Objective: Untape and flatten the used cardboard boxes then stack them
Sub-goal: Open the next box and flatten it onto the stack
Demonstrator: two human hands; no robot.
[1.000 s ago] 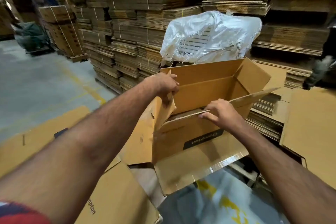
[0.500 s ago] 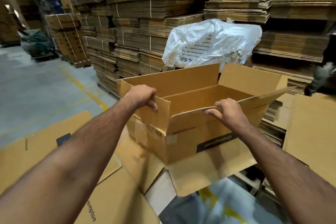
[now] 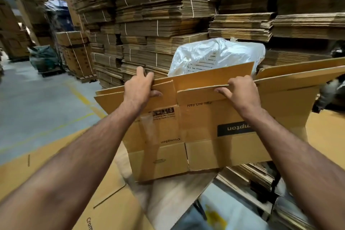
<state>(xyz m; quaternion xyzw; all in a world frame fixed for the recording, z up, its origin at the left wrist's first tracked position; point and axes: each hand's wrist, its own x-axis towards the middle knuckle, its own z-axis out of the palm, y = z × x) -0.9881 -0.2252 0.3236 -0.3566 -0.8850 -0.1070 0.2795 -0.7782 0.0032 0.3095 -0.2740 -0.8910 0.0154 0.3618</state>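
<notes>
The collapsed cardboard box [image 3: 201, 123] is held upright above flattened sheets on the floor [image 3: 37, 102], its top edge gripped by the left hand [image 3: 139, 87] and right hand [image 3: 240, 89]. Panels should be pressed fully together before it is laid down.

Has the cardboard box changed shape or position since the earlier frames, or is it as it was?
Yes. The cardboard box, open earlier, is now collapsed nearly flat and raised so its top edge covers the bottom of the white sack; left hand and right hand grip that edge.
</notes>
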